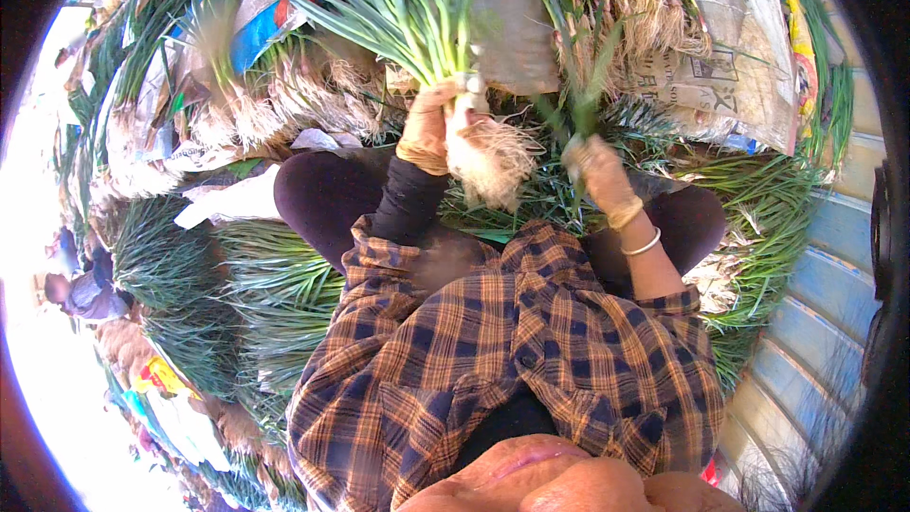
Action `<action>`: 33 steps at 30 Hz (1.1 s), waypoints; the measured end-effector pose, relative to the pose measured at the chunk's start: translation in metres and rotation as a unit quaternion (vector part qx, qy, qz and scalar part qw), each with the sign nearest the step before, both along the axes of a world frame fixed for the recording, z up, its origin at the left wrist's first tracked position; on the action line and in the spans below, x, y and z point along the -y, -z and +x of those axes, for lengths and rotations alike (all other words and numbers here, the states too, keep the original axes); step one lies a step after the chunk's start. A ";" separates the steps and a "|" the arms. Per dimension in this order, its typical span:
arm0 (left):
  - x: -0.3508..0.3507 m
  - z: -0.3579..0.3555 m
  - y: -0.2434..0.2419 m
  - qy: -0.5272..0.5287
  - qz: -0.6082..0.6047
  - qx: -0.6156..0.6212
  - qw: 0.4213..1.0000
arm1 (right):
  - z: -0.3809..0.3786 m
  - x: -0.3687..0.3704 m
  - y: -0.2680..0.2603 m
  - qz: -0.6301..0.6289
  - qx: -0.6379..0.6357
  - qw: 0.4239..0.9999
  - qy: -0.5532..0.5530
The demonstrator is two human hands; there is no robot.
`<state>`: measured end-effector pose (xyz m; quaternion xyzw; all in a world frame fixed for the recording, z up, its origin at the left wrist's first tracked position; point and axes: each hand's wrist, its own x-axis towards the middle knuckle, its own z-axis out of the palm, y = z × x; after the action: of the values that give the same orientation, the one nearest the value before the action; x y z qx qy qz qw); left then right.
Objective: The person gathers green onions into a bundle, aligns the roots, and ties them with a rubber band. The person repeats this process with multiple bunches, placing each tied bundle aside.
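Note:
My left hand [425, 129], in a tan glove, is closed around a bunch of green onions [442, 50] near its white stalks. The leaves fan upward, and the tangled roots [492, 156] hang beside the glove. To the right, my gloved right hand [603, 176] is blurred by motion, its fingers curled around some green leaves [587, 107] that stick up from the fist. Loose cut leaves [547, 188] lie between my legs, below both hands.
Rooted onions [643, 7] lie on a printed woven sack [739, 64] at upper right. More rooted onions [313, 85] are at upper left. Leaf piles [284, 299] flank me on the left, with others [761, 220] on the right by a ribbed wall [825, 284]. Another person [92, 291] is far left.

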<state>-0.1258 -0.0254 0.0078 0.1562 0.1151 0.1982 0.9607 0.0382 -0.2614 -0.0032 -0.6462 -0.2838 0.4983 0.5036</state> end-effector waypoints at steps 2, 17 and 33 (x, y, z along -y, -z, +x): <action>-0.004 -0.010 -0.011 -0.007 0.018 0.078 0.997 | 0.011 0.008 0.019 -0.202 0.418 0.812 -0.353; 0.040 0.033 0.024 0.035 -0.003 -0.085 0.996 | 0.065 -0.114 0.009 0.006 0.626 0.776 0.078; 0.045 0.044 0.016 -0.001 0.076 -0.109 0.991 | 0.048 -0.072 -0.027 0.102 0.231 0.966 -0.055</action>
<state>-0.0817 -0.0707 -0.0086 0.2495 0.2044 0.1892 0.9275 0.0862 -0.1897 0.0241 -0.6723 -0.4766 0.3310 0.4598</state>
